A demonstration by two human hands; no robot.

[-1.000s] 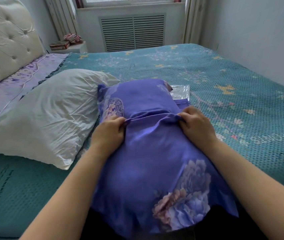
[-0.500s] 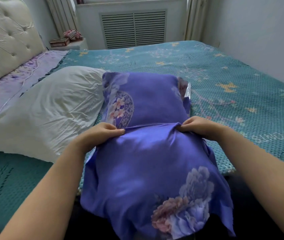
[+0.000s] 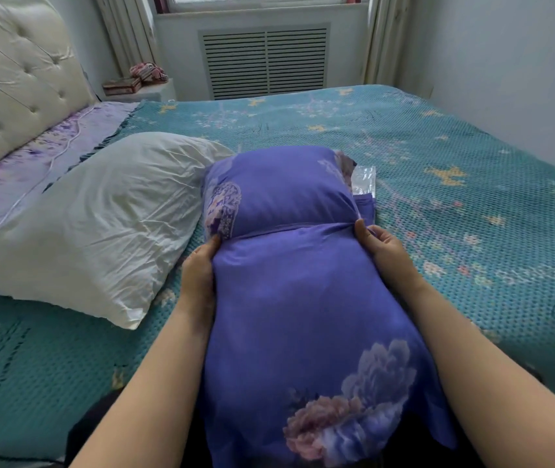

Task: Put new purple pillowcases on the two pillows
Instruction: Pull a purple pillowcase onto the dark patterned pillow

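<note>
A pillow in a purple pillowcase with pink and lilac flowers lies lengthwise in front of me, its near end hanging over the bed's edge. My left hand grips the case's left side at a fold line across the pillow. My right hand pinches the same fold on the right side. A bare white pillow lies to the left, touching the purple one. Behind the purple pillow's far right corner, a clear plastic bag with purple fabric peeks out.
The bed carries a teal patterned cover, with a lilac sheet by the tufted cream headboard at left. A nightstand with small items stands at the back, next to a radiator grille. A wall is on the right.
Both hands have slid outward along the fold to the pillow's sides. The pillow's far end has dropped back toward the bed after rising half a second ago.
</note>
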